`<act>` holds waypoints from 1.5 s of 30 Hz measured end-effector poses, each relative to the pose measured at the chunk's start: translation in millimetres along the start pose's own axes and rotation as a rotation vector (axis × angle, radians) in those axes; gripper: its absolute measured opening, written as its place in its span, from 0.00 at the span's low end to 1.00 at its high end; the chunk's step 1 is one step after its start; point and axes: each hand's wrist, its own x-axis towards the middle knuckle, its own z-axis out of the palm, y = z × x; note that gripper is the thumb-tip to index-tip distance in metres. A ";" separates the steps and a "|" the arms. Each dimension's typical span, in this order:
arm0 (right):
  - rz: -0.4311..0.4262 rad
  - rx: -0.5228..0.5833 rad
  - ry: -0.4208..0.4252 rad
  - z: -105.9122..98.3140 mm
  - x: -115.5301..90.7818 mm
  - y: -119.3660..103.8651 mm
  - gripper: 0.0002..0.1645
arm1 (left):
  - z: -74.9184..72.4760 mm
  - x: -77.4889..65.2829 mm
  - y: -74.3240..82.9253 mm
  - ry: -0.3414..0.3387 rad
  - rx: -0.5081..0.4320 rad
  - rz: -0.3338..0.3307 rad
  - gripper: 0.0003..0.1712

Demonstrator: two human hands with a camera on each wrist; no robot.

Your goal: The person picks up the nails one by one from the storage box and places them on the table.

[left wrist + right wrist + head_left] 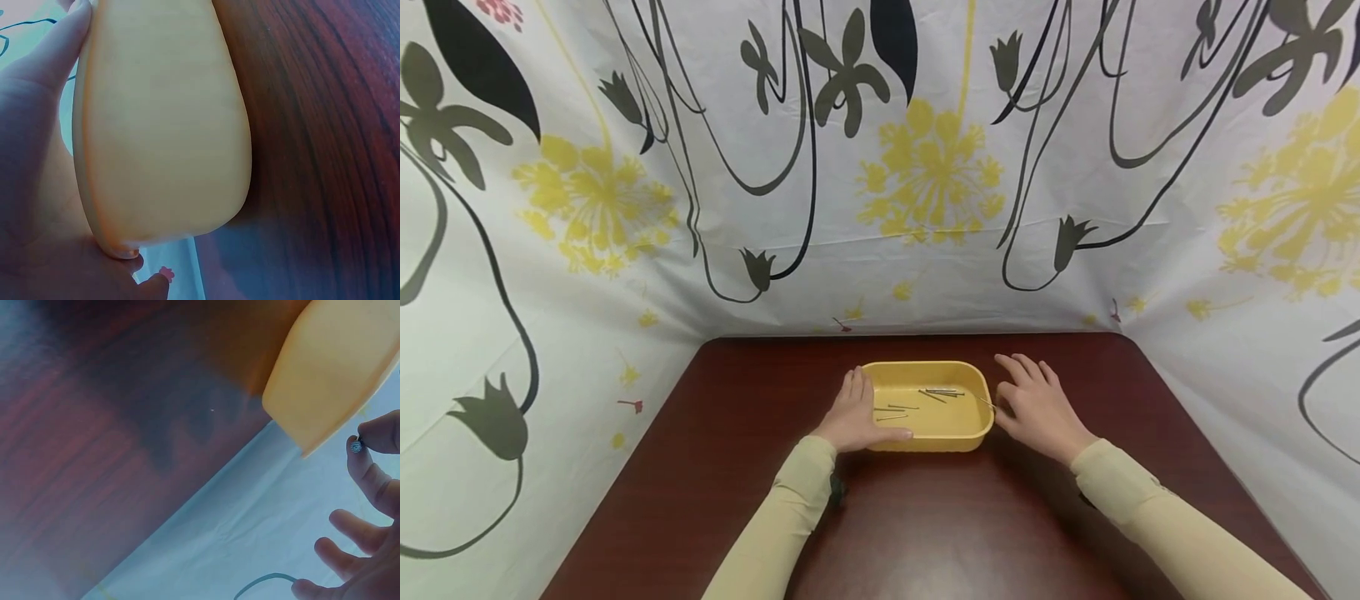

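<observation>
A yellow plastic tray [925, 443] sits on the dark table, with several thin metal nails [942, 392] lying loose inside. My left hand [852, 418] grips the tray's left end, thumb along the near rim and fingers reaching toward the far corner. In the left wrist view, the tray's outer wall [165, 125] fills the middle. Just off the tray's right end, my right hand [1039, 408] pinches a single nail [356, 446] between thumb and index finger. Its patterned head faces the right wrist camera, and the other fingers are spread apart.
The dark red-brown wooden table [925, 525] has rounded far corners. A white cloth [820, 292] with flowers and vines hangs behind the table and along both sides.
</observation>
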 end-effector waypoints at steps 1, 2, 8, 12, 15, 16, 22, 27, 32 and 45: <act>0.007 0.000 -0.002 -0.5 -2.7 0.5 0.09 | 0.2 -0.1 0.2 0.001 -0.001 0.002 0.82; 0.012 0.000 -0.004 -0.9 -5.2 1.2 0.08 | 0.4 -0.3 0.5 0.001 0.000 0.002 0.82; 0.025 -0.012 -0.008 -2.4 -20.1 5.4 0.08 | 1.5 -1.6 1.5 0.003 -0.009 -0.004 0.82; 0.023 -0.023 0.012 -2.3 -29.0 8.0 0.09 | 0.1 -2.2 2.4 0.010 -0.020 0.003 0.82; 0.031 -0.031 0.009 -1.9 -34.9 9.5 0.09 | -0.8 -2.0 2.3 0.012 -0.020 0.007 0.82; 0.036 -0.033 0.005 -1.8 -36.8 10.0 0.09 | -0.9 -2.0 2.2 0.012 -0.021 0.006 0.82; 0.065 -0.032 -0.029 1.6 -48.5 13.1 0.10 | -0.3 -0.9 1.2 0.012 -0.025 0.005 0.82; 0.076 -0.037 -0.079 8.8 -58.1 15.8 0.09 | 0.7 -0.5 0.6 0.013 -0.018 0.013 0.81; 0.092 -0.044 -0.130 14.7 -65.1 18.6 0.10 | 1.0 -1.4 1.0 0.006 -0.015 0.015 0.81; 0.115 -0.048 -0.193 18.2 -70.8 21.4 0.14 | 0.1 0.4 0.4 0.006 -0.016 0.019 0.81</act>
